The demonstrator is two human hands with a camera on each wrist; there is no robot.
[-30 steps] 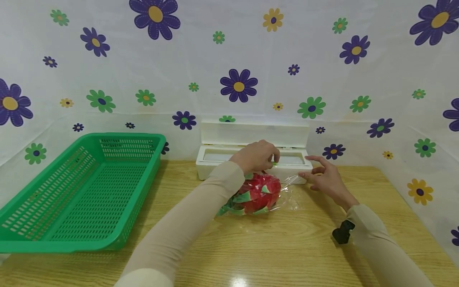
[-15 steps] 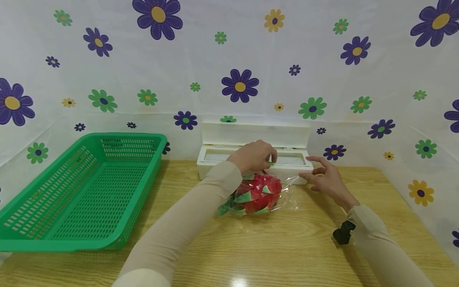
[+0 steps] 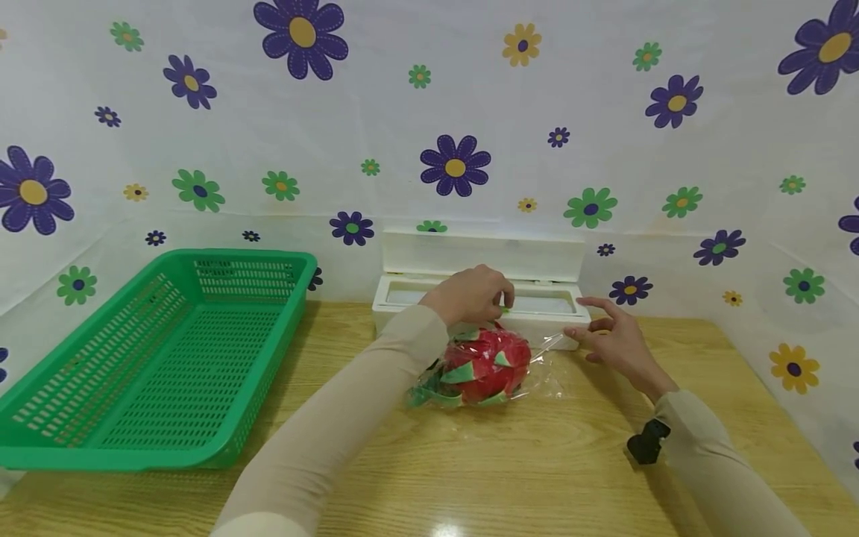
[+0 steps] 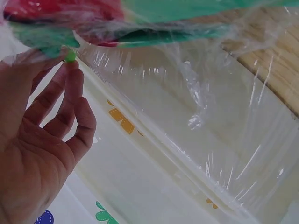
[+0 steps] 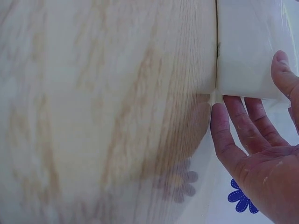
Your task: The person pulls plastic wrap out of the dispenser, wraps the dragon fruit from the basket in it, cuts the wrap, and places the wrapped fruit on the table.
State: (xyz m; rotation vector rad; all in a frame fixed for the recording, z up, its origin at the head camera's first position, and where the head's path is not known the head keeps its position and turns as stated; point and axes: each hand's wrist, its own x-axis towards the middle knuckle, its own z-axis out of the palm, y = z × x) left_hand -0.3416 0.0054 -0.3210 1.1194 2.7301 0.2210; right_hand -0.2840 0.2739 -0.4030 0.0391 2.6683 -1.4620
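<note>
A white cling film dispenser [image 3: 403, 321] stands at the back of the table, its lid [image 3: 483, 255] raised. My left hand [image 3: 470, 293] is over its front edge, thumb and fingertips pinching a small green slide cutter [image 4: 70, 56]. At the dispenser's right end, my right hand [image 3: 620, 343] holds the corner, thumb on the front face and index finger at the top rim. Other right fingers touch the end face in the right wrist view. A red dragon fruit [image 3: 486, 365] with green scales lies before the dispenser under clear cling film [image 4: 201, 93], which stretches back to the dispenser's edge.
A large green plastic basket [image 3: 268, 358] with slotted walls stands on the left of the wooden table [image 3: 537, 477]. Behind everything hangs a white cloth [image 3: 376, 112] with printed flowers. A black wrist device [image 3: 648, 441] sits at my right sleeve.
My left hand has slid a short way left along the dispenser's front edge with the slide cutter. My right hand stays at the right end. The head view has shifted slightly.
</note>
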